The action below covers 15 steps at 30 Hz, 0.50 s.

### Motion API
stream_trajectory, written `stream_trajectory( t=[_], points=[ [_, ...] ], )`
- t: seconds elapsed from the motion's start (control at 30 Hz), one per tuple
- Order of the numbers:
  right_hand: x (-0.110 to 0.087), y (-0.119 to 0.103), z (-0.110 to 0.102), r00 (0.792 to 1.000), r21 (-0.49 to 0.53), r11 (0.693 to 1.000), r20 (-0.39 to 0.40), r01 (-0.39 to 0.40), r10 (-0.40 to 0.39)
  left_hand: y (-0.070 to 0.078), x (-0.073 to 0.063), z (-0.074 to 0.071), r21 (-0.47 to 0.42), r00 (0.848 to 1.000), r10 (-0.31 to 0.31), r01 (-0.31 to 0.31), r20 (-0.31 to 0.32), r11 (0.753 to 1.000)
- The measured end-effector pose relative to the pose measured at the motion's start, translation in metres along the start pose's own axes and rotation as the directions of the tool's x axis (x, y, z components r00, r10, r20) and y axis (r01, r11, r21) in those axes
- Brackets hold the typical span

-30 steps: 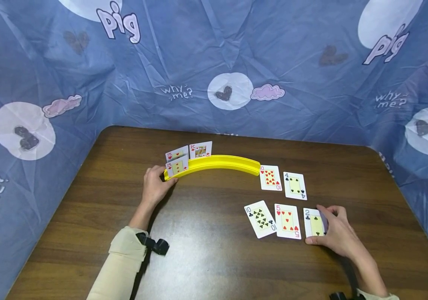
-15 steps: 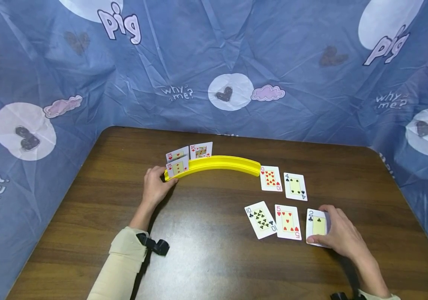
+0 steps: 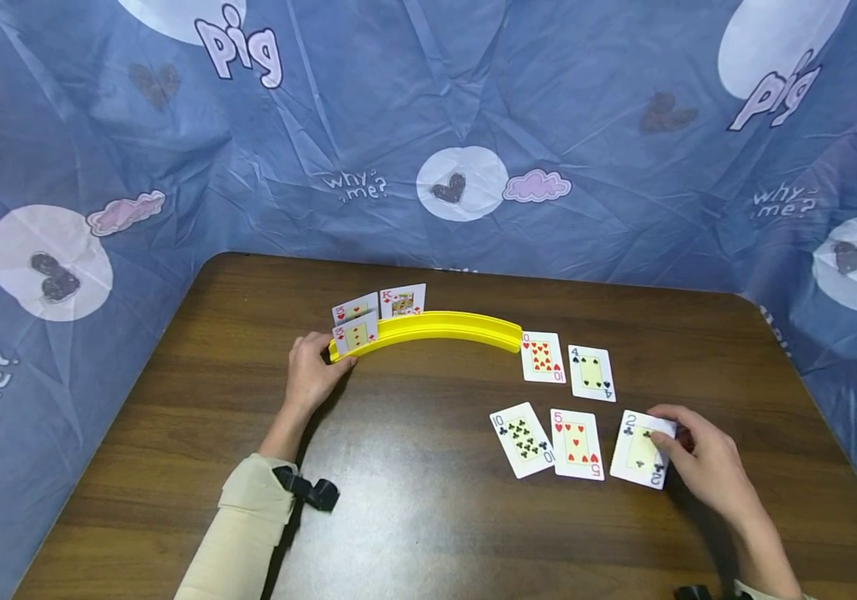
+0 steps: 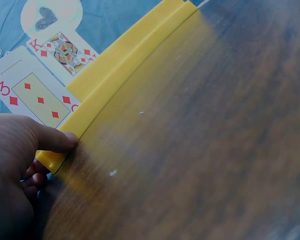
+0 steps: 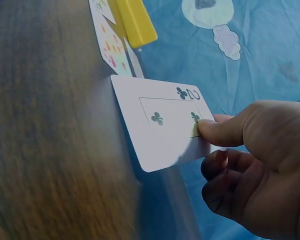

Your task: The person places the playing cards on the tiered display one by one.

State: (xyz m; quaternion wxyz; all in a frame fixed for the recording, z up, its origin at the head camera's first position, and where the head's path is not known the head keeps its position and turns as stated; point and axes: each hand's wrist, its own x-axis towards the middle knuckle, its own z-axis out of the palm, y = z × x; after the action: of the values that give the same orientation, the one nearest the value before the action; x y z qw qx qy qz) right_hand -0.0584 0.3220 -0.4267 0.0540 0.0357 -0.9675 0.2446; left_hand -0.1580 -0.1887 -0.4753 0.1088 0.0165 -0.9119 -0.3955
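Note:
My right hand (image 3: pixel 712 458) pinches the two of clubs (image 3: pixel 640 454) by its right side, thumb on the face and fingers behind. In the right wrist view the playing card (image 5: pixel 155 122) is tilted up over the table. My left hand (image 3: pixel 312 372) grips the left end of a curved yellow card holder (image 3: pixel 443 323), its thumb along the front edge in the left wrist view. Standing in the holder at that end are the three of diamonds (image 3: pixel 356 334), a three of hearts (image 3: pixel 346 312) behind it, and the king of diamonds (image 3: pixel 403 300).
Face up on the brown table (image 3: pixel 428 517) lie the ten of hearts (image 3: pixel 543 358), four of spades (image 3: pixel 591 372), ten of clubs (image 3: pixel 522 440) and five of hearts (image 3: pixel 577 445). A blue printed cloth (image 3: pixel 601 92) hangs behind the table.
My right hand has slid the two of clubs slightly right and lifted it, shifting its thumb from the lower edge onto the face. The left hand and card holder stay put.

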Motion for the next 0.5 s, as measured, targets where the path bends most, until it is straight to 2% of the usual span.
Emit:
stream_trajectory(
  t=[0.17, 0.5],
  points=[
    [-0.0009, 0.001, -0.0046, 1.0, 0.05, 0.999, -0.022, -0.015, 0.016, -0.0016, 0.0002, 0.0002, 0.001, 1.0, 0.011, -0.011, -0.009, 1.0],
    [0.0013, 0.0017, -0.0093, 0.992, 0.209, 0.977, -0.123, 0.04, -0.015, -0.0023, 0.0006, 0.0014, 0.004, 0.999, 0.034, -0.034, -0.03, 0.999]
  ],
)
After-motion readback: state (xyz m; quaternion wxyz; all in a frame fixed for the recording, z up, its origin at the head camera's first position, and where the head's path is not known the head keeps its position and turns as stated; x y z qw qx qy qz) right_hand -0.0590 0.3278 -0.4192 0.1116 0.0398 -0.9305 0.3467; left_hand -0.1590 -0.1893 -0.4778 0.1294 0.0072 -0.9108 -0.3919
